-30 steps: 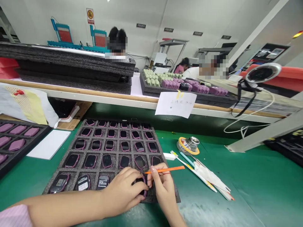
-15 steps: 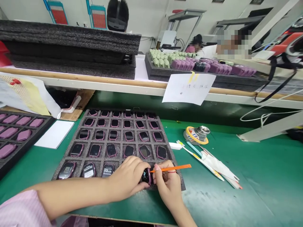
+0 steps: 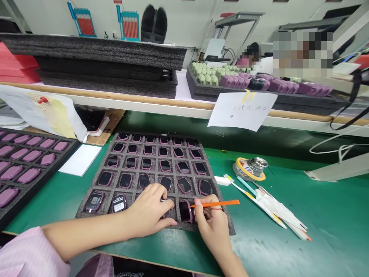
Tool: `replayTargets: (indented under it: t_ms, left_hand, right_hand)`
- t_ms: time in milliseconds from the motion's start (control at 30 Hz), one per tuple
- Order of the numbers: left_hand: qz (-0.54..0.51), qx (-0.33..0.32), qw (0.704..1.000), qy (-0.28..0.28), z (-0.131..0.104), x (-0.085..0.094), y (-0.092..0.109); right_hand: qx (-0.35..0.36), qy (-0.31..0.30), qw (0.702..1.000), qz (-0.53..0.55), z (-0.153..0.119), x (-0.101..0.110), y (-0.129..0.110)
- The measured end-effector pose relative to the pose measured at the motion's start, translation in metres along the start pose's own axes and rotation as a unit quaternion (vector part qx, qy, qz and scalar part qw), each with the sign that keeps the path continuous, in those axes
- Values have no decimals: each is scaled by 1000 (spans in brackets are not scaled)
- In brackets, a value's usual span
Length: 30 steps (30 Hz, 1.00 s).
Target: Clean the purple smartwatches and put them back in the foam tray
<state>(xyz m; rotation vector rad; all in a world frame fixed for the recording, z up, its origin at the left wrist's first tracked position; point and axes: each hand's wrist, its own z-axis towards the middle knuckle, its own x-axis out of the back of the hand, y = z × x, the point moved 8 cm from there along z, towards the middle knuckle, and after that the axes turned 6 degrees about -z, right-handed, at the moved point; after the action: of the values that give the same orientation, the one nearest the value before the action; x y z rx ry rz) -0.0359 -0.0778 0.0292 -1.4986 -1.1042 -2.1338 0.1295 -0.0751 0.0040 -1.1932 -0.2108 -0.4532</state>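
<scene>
My right hand (image 3: 211,217) pinches a thin orange pry stick (image 3: 223,203), its tip at the right edge of a purple-framed smartwatch (image 3: 186,211) with a dark screen. That watch lies in a front-row cell of the black foam tray (image 3: 176,224). My left hand (image 3: 151,209) is over the cell just left of it, thumb and fingers apart. A small dark edge shows beneath its fingers; what lies there is mostly hidden. Two watches at the front left, one with a lit label-like screen (image 3: 118,203), stay in their cells.
On the left is another foam tray (image 3: 65,156) of purple cases, beside a white pad (image 3: 80,159). A toothbrush (image 3: 258,202), a metal dispenser with a tape roll (image 3: 250,168) and wrapped tools lie right. A shelf (image 3: 190,107) with foam stacks crosses the back; people are beyond.
My left hand has let go of the smartwatch and shifted left to the neighbouring cell. The watch's lit screen now looks dark. My right hand still holds the orange stick; the view has shifted.
</scene>
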Motion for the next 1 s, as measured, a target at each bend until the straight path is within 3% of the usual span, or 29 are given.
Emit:
replayTargets:
  t_ms: [167, 333, 433, 867, 1000]
  left_hand:
    - [-55, 12, 998, 28, -20, 5, -9]
    - [-89, -2, 993, 82, -30, 7, -12]
    - [-91, 4, 992, 86, -32, 6, -13]
    - [-118, 52, 989, 67, -28, 4, -16]
    - [-144, 61, 984, 85, -31, 11, -19]
  right_hand:
    - [5, 25, 999, 20, -4, -8, -22]
    - [-13, -52, 997, 60, -7, -49, -30]
    - [-32, -69, 994, 73, -9, -61, -24]
    - [-46, -93, 993, 55, -10, -61, -20]
    - [-65, -118, 988, 76, -6, -61, -19]
